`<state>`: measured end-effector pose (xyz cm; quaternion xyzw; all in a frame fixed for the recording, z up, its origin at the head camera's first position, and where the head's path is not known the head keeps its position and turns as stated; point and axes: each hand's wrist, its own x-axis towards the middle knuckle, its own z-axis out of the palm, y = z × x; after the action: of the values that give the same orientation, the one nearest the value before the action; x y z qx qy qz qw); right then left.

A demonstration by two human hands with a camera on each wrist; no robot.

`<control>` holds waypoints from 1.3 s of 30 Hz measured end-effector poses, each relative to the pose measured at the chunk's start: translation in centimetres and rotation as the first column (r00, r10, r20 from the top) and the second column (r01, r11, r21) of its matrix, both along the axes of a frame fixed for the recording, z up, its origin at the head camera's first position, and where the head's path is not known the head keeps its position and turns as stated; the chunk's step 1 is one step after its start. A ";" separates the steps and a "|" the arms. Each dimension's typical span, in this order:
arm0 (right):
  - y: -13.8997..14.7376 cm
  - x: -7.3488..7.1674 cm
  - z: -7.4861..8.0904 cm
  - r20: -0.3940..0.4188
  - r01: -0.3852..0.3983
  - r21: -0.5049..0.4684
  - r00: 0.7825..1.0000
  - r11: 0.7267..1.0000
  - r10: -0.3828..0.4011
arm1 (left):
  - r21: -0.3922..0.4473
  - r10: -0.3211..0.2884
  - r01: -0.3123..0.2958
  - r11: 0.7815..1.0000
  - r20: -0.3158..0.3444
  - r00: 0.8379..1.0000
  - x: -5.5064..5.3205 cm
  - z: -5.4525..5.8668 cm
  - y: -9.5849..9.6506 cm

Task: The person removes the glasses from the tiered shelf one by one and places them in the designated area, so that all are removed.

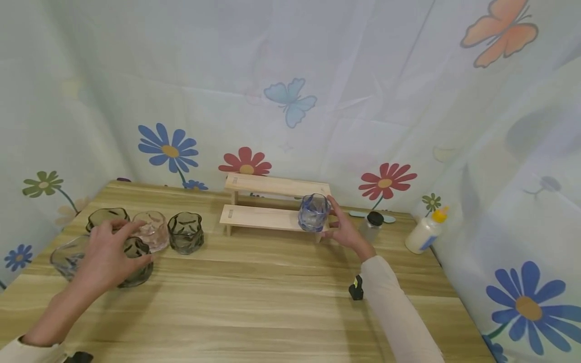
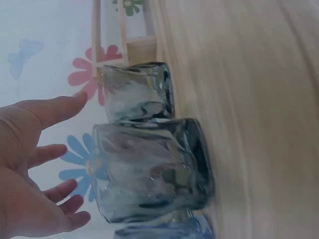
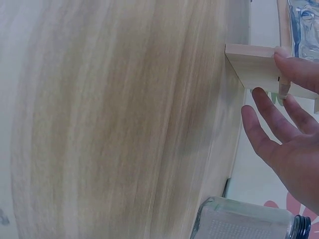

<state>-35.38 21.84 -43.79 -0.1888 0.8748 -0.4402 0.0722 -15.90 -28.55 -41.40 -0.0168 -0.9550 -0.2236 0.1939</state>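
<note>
A blue-tinted glass stands upright at the right end of the lower step of a small wooden two-step rack. My right hand is at its right side, the fingers spread and loosely bent beside the step's end; contact with the glass is unclear. On the left, my left hand hovers with fingers apart over several wavy glasses. Among these are a dark grey glass, a pink glass, a smoky glass, an olive glass and a clear bluish glass, partly hidden by the hand.
Right of the rack stand a jar with a black lid and a glue bottle with a yellow cap. A pale flat strip lies behind the jar. Printed fabric hangs behind the wood-grain table.
</note>
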 end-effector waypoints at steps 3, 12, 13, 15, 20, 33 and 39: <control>0.0 -0.1 -0.1 0.007 0.011 -0.003 1.000 1.000 -0.011 | 0.041 -0.017 0.022 0.999 -0.105 0.994 -0.6 0.6 1.1; 0.2 0.0 -0.1 0.005 -0.006 -0.001 1.000 1.000 0.006 | 0.070 -0.168 0.189 0.979 -0.233 0.958 -3.2 1.0 5.8; 0.1 0.1 -0.1 0.005 -0.005 0.003 1.000 1.000 0.005 | 0.074 -0.179 0.200 0.977 -0.223 0.958 -3.5 1.0 6.4; 0.1 0.1 -0.1 0.012 0.004 0.001 1.000 1.000 -0.004 | 0.066 -0.192 0.210 0.975 -0.210 0.959 -4.3 1.1 7.5; 0.0 0.0 -0.1 0.011 0.010 0.000 1.000 1.000 -0.010 | 0.074 -0.247 0.265 0.962 -0.187 0.951 -6.6 0.9 10.1; 0.0 0.2 0.0 -0.033 -0.017 0.019 0.999 1.000 0.017 | 0.092 -0.434 0.444 0.891 -0.115 0.894 -12.0 0.6 15.5; 0.0 0.0 0.0 -0.014 0.001 0.013 1.000 1.000 -0.001 | 0.094 -0.490 0.497 0.862 -0.089 0.867 -13.7 0.8 17.7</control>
<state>-35.34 21.81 -43.81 -0.1909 0.8783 -0.4332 0.0670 -29.63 -10.83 -40.58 -0.2566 -0.8982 -0.3191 0.1602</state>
